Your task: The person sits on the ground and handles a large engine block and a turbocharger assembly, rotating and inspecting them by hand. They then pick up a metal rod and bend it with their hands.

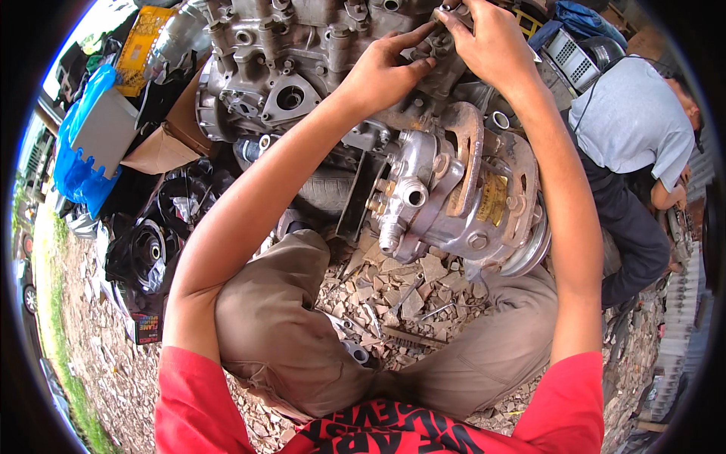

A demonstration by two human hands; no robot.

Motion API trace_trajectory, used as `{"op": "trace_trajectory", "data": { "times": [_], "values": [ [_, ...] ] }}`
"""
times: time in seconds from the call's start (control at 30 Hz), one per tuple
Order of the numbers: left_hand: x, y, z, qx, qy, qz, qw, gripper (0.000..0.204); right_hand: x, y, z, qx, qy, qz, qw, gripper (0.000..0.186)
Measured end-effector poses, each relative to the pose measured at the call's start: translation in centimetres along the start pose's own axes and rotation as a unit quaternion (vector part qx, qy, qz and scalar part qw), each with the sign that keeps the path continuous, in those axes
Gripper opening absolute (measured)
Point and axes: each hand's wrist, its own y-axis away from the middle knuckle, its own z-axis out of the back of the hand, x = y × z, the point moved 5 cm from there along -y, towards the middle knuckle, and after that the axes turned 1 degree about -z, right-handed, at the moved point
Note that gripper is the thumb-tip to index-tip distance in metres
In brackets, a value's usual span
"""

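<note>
A grey metal engine block [318,45] stands at the top of the head view, with a round port in a triangular flange [291,98] on its side. My left hand [387,72] rests against the block's right part, index finger and thumb stretched apart and nothing visible between them. Beside it my right hand [491,41] is closed at the block's upper right, its fingertips pinching a small dark metal piece [448,9] whose kind I cannot make out. Below both hands a compressor [439,197] with a pulley and a rusty slotted bracket [467,159] is mounted on the engine.
Wrenches [408,295] and loose parts lie on stone chips between my knees. A cardboard box [170,140], blue plastic bag [83,185] and yellow container [141,49] crowd the left. Another person [628,121] crouches at the right, near a white crate [572,59].
</note>
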Motion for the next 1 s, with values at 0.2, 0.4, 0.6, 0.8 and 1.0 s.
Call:
{"op": "trace_trajectory", "data": {
  "times": [0.2,0.4,0.6,0.8,1.0],
  "values": [
    [-0.25,0.09,0.07,0.026,-0.015,0.023,0.999,0.061,-0.37,0.06,-0.05,0.001,0.012,-0.001,1.000,0.018],
    [-0.14,-0.03,0.24,-0.013,-0.082,-0.051,0.995,0.063,0.12,0.00,0.27,-0.004,-0.013,-0.020,1.000,0.019],
    [-0.07,0.08,-0.09,-0.002,-0.019,-0.030,0.999,0.066,-0.45,0.25,0.16,-0.009,0.012,-0.028,0.999,0.021],
    [-0.26,0.33,0.20,0.037,-0.021,0.048,0.998,0.066,-0.18,0.13,0.04,-0.002,0.027,-0.028,0.999,0.021],
    [0.57,-0.05,0.16,-0.016,-0.086,-0.057,0.995,0.066,-0.39,-0.03,-0.14,0.002,0.013,-0.016,1.000,0.021]
  ]
}}
